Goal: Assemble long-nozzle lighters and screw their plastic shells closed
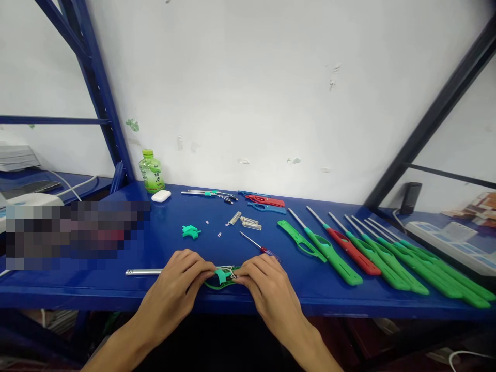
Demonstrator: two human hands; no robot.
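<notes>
At the table's front edge, both my hands are on an opened green long-reach lighter (221,277). Its silver tube (143,272) points left, beneath and past my left hand (179,279). My left thumb and forefinger pinch the lighter beside its turquoise trigger piece. My right hand (268,284) is pinched at the other end, by thin white wires and a small metal part; my fingers partly hide them. Beyond them lie loose turquoise triggers (191,232), clear fuel tanks (251,223) and a screwdriver (253,242) with a red and clear handle.
Several green lighters (333,258) and a red lighter (354,250) lie in a row at right, beside a loose green shell (300,240). Red shells (267,200), blue shells (267,208) and wired tubes (209,194) lie at the back. A drink bottle (151,171) and white case (161,196) stand back left.
</notes>
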